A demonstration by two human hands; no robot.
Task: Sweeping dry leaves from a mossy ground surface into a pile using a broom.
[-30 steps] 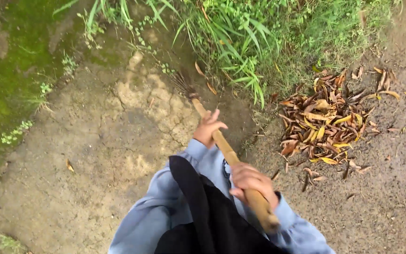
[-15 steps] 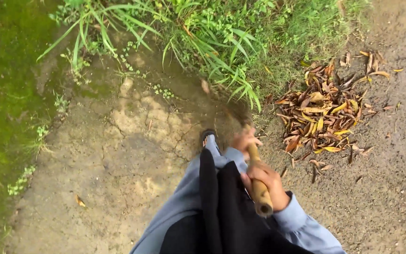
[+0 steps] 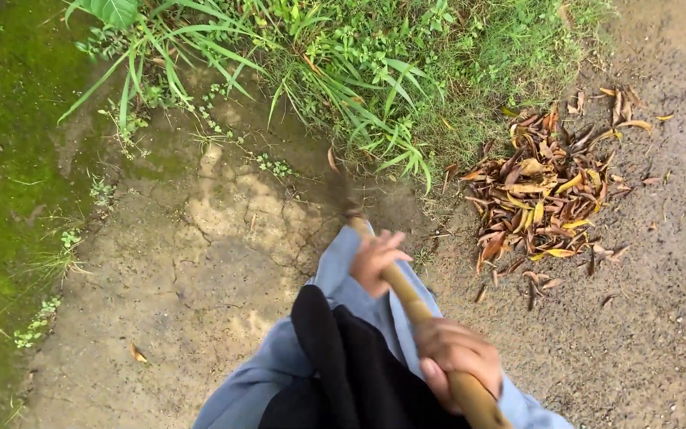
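Gripping broom [image 3: 406, 290], bristles blurred, perhaps touching dirt.

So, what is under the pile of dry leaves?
The pile of dry leaves lies on bare gritty ground, beside the grass. The soil directly under the pile is covered, so nothing there can be seen.

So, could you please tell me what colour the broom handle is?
The broom handle is light tan, like bamboo; the head view shows it.

Head view, steeply down, over path [image 3: 200, 262]
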